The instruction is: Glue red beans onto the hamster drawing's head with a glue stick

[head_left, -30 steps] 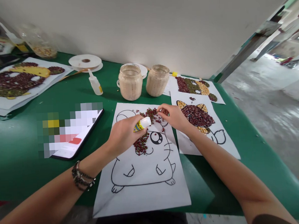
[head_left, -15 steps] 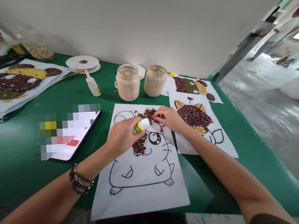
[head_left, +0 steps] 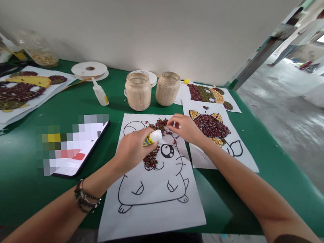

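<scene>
My left hand (head_left: 133, 146) is wrapped round a small glue bottle (head_left: 152, 138) with a yellow label, its white end pointing right. Beneath it lies a white sheet (head_left: 153, 221) with a black outline drawing of a chubby animal. Red and green beans (head_left: 151, 160) cover part of the face, and more beans (head_left: 162, 126) are heaped at the top of the head. My right hand (head_left: 182, 127) is closed in a pinch at the right side of that upper heap. Whether a bean sits between its fingertips is too small to tell.
A phone (head_left: 91, 148) lies left of the sheet. Behind stand two cloudy glass jars (head_left: 139, 92), a white nozzle bottle (head_left: 100, 93) and a ribbon spool (head_left: 78, 69). A bean-covered fox picture (head_left: 211, 128) lies right, a bean picture (head_left: 16, 91) far left. People stand in the background.
Both hands stay almost where they were, the left still round the bottle. The right fingertips have shifted very slightly by the upper bean heap. The view has moved a little.
</scene>
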The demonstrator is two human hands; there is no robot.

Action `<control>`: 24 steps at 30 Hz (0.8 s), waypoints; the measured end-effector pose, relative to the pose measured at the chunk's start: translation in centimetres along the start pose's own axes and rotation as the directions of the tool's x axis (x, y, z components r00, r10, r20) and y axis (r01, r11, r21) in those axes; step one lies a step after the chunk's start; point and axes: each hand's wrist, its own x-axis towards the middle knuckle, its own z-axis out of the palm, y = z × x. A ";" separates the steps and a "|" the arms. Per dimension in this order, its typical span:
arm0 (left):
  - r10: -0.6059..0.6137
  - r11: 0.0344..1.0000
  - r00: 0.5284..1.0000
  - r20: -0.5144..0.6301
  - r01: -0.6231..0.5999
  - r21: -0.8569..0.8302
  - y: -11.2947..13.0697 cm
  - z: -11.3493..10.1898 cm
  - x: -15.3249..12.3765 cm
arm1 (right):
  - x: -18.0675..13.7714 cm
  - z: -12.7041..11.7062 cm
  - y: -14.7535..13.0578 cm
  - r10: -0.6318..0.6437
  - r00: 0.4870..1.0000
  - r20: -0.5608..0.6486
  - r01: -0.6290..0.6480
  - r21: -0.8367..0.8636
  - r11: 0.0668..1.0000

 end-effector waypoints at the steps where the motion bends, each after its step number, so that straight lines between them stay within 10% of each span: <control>1: -0.004 1.000 1.000 0.006 0.004 -0.009 0.0 0.0 0.0 | 0.0 -0.3 -0.3 0.015 1.000 -0.022 -0.014 0.068 0.998; 11: 0.016 0.994 1.000 0.012 -0.015 -0.111 0.0 0.1 0.0 | -0.5 -0.9 -2.5 0.185 0.979 0.091 -0.201 0.615 0.762; 18: 0.035 0.973 0.998 -0.056 -0.047 -0.224 0.4 -0.2 0.1 | -1.1 -0.6 -3.9 0.056 0.990 0.128 -0.129 0.677 0.725; 24: 0.023 0.975 1.000 0.006 -0.021 -0.221 0.3 0.0 0.0 | -1.6 -1.2 -4.7 -0.050 0.991 -0.124 0.110 0.547 0.830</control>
